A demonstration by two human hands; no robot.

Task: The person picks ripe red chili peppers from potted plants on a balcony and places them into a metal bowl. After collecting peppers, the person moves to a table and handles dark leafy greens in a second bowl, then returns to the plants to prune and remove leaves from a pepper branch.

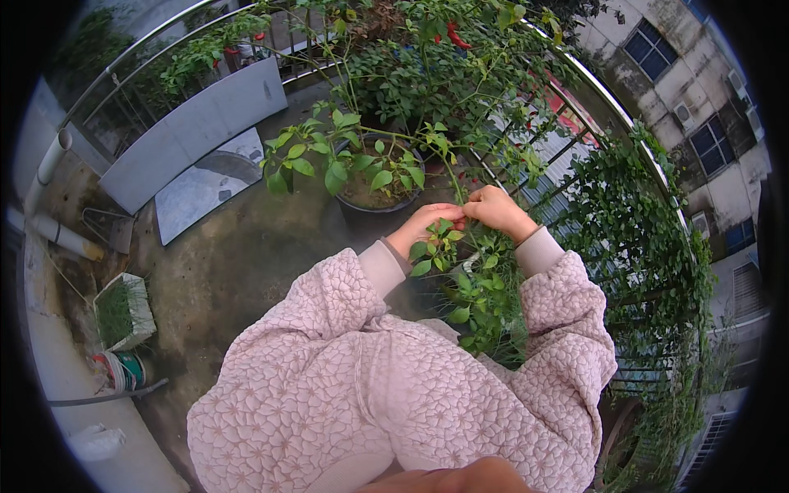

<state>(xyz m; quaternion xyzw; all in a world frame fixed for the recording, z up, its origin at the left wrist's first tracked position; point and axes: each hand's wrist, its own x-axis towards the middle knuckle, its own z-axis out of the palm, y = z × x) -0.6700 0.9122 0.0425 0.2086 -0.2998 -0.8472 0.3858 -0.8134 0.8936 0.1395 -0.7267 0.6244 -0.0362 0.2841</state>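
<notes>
My left hand (428, 223) and my right hand (494, 212) meet in front of me, thumbs and fingertips pinched together at a green chili pepper branch (453, 174). Whatever small part lies between the fingertips is hidden by the fingers. The branch arches over from a black round pot (377, 206) of soil just beyond my hands. Its leafy end (439, 248) hangs below my left hand, with some leaves yellowing. Red chili peppers (456, 37) hang on the taller plant farther back.
A metal railing (607, 101) curves around the balcony, with climbing vines on the right. Grey boards (197, 145) lean at the back left. A white planter (140, 311) and a bucket (127, 371) stand by the left wall. Leafy plants (478, 302) grow close below my hands.
</notes>
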